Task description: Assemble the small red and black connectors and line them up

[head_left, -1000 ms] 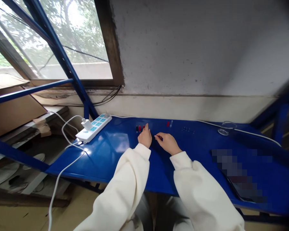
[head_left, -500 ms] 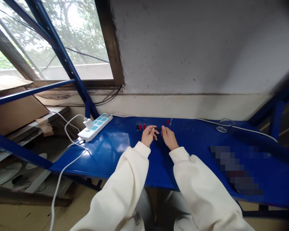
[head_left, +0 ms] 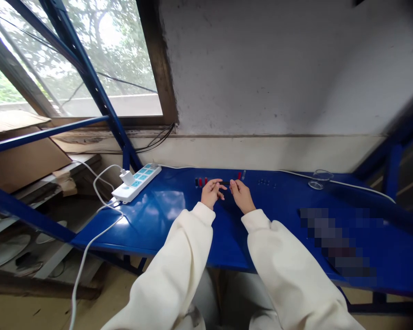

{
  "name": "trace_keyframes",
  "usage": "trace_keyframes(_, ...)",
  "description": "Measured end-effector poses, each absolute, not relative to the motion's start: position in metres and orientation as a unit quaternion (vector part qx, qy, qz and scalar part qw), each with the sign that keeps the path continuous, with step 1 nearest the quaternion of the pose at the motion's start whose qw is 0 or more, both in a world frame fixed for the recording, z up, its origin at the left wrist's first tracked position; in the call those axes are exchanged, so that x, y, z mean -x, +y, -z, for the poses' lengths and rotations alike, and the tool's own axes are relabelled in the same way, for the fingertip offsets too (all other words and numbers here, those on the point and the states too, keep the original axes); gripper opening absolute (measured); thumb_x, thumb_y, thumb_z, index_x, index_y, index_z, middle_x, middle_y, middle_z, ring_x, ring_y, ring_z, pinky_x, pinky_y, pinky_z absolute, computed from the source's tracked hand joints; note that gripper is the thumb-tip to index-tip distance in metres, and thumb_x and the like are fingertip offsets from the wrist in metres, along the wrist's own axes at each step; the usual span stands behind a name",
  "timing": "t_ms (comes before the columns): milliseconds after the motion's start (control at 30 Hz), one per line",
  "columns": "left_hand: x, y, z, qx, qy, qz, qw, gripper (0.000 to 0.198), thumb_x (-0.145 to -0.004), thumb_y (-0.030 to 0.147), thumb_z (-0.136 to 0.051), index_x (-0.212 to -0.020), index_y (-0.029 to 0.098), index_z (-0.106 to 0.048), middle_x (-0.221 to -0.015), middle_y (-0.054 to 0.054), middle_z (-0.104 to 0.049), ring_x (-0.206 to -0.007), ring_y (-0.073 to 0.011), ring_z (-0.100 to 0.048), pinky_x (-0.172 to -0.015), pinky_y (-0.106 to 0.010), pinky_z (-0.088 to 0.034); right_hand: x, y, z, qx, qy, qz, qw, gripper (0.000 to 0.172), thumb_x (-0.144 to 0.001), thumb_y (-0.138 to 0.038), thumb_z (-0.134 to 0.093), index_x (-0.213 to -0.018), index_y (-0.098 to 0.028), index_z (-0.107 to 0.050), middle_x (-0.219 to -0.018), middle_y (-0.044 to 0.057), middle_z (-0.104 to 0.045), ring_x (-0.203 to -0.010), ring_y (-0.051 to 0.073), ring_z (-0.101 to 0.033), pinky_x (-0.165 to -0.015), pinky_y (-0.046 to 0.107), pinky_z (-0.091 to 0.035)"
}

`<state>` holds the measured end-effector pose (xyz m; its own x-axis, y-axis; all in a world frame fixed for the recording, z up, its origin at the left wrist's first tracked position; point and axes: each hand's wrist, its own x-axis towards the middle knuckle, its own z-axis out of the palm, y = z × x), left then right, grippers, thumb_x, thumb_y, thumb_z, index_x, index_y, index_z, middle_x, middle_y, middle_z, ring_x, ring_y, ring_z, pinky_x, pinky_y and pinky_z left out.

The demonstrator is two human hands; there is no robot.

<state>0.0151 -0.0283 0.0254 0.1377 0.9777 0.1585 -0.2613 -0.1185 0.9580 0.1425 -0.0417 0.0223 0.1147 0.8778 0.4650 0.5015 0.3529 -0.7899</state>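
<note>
Head view, and both arms stretch forward over the near edge of the blue table! Left hand and right hand face each other, fingertips pinching opposite ends of a dark stick between them. Small tubes sit just left; wall beyond the far edge, broad blue surface nearer.

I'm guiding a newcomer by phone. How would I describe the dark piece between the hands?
Find the blue table by the window, then the left hand and right hand over it. The slim black rod bridges the gap between them; unlike the small red and black pieces nearby, it is held.
</note>
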Motion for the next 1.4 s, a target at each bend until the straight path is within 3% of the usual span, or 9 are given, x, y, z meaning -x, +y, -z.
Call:
trace_keyframes(433, -0.013, -0.025, -0.023, -0.500, 0.370, -0.563, 0.544, 0.032, -0.074, 0.036, -0.054, -0.094, 0.011, -0.049, -0.072, -0.005, -0.062, -0.035, -0.0054, -0.050, -0.037, -0.018, -0.035, -0.149, -0.039, -0.023, 0.510, -0.663, -0.187, 0.516, 0.031, -0.084, -0.043, -0.034, -0.073, -0.018, -0.049, -0.061, -0.001, -0.051, -0.053, 0.010, -0.046, -0.054, 0.022, -0.035)
trace_keyframes(733, -0.010, -0.022, -0.025, -0.502, 0.373, -0.572, 0.531, 0.040, -0.069, 0.038, -0.059, -0.096, 0.011, -0.048, -0.074, -0.004, -0.062, -0.035, -0.0066, -0.051, -0.036, -0.019, -0.034, -0.158, -0.027, -0.014, 0.464, -0.644, -0.282, 0.539, 0.033, -0.080, -0.045, -0.040, -0.097, -0.018, -0.046, -0.075, 0.001, -0.055, -0.049, 0.008, -0.046, -0.048, 0.023, -0.039)
trace_keyframes(1000, -0.010, -0.026, -0.029, -0.496, 0.373, -0.579, 0.529, 0.037, -0.067, 0.040, -0.060, -0.088, 0.011, -0.048, -0.067, -0.003, -0.061, -0.034, -0.0073, -0.050, -0.034, -0.018, -0.031, -0.156, -0.032, -0.020, 0.473, -0.657, -0.267, 0.524, 0.028, -0.077, -0.042, -0.046, -0.089, -0.018, -0.052, -0.077, 0.005, -0.059, -0.057, 0.012, -0.052, -0.052, 0.024, -0.041)
trace_keyframes(1200, -0.008, -0.023, -0.027, -0.458, 0.396, -0.633, 0.483, 0.033, -0.069, 0.043, -0.057, -0.081, 0.014, -0.046, -0.059, 0.002, -0.056, -0.032, -0.0036, -0.044, -0.034, -0.017, -0.029, -0.155, -0.031, -0.020, 0.471, -0.627, -0.272, 0.558, 0.028, -0.077, -0.043, -0.046, -0.087, -0.017, -0.051, -0.074, 0.004, -0.058, -0.054, 0.010, -0.050, -0.051, 0.024, -0.041)
trace_keyframes(1400, -0.013, -0.025, -0.028, -0.520, 0.377, -0.547, 0.537, 0.038, -0.060, 0.043, -0.065, -0.076, 0.013, -0.049, -0.054, 0.003, -0.055, -0.032, -0.0052, -0.045, -0.031, -0.017, -0.024, -0.148, -0.030, -0.017, 0.453, -0.636, -0.297, 0.550, 0.029, -0.074, -0.043, -0.050, -0.085, -0.017, -0.055, -0.074, 0.003, -0.058, -0.061, 0.012, -0.053, -0.053, 0.024, -0.041)
